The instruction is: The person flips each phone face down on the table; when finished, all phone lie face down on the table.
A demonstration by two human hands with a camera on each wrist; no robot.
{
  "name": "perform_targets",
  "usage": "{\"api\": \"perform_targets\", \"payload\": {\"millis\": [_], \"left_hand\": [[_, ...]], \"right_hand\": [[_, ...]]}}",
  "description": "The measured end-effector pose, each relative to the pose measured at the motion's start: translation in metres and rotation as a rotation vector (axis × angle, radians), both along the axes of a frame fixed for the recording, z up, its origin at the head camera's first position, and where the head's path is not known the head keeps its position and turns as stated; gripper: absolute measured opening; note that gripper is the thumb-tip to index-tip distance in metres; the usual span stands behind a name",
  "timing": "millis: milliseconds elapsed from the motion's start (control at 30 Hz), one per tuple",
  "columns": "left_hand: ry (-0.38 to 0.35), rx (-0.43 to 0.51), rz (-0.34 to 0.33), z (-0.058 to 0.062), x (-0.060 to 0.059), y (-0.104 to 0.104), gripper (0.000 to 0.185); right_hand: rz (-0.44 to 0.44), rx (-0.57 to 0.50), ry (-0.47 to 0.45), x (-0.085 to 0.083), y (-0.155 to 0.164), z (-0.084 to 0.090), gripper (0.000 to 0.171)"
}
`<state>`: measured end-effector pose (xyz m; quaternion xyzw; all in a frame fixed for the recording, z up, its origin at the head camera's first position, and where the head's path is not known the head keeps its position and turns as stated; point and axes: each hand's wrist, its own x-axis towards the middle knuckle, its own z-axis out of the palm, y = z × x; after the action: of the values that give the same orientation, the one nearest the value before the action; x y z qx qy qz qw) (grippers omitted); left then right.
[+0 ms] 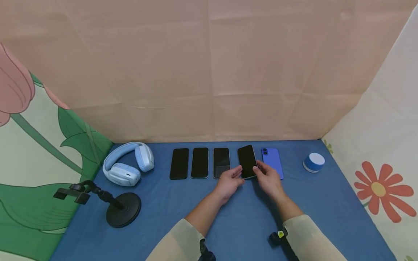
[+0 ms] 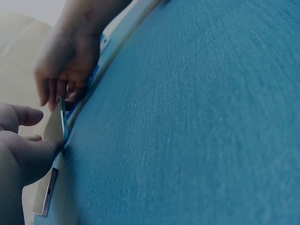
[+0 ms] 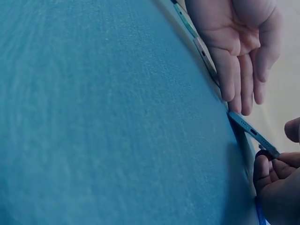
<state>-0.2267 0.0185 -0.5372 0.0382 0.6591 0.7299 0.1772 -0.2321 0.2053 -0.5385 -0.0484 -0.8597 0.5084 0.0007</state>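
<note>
The blue surface (image 1: pixel 228 217) is laid with a row of phones near the back wall; the fourth, a black phone (image 1: pixel 247 161), is tilted out of line beside the purple phone (image 1: pixel 272 161); its near end is pinched by the right hand (image 1: pixel 268 180) and touched by the left hand's (image 1: pixel 228 182) straight fingers; it looks like it is being straightened, so a small careful turn is needed next
</note>
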Motion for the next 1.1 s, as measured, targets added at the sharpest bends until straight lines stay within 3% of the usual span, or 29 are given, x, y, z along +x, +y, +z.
{"api": "perform_targets", "payload": {"millis": [367, 733, 1100], "left_hand": [[0.048, -0.105, -0.012, 0.005, 0.002, -0.008, 0.060], [0.056, -0.128, -0.002, 0.004, 0.003, -0.017, 0.061], [0.063, -0.121, -0.009, 0.004, 0.003, -0.021, 0.062]], "right_hand": [[0.042, 0.063, -0.034, -0.001, -0.007, 0.002, 0.057], [0.114, 0.195, -0.021, -0.005, -0.012, 0.005, 0.059], [0.118, 0.251, 0.015, -0.007, -0.014, 0.001, 0.061]]}}
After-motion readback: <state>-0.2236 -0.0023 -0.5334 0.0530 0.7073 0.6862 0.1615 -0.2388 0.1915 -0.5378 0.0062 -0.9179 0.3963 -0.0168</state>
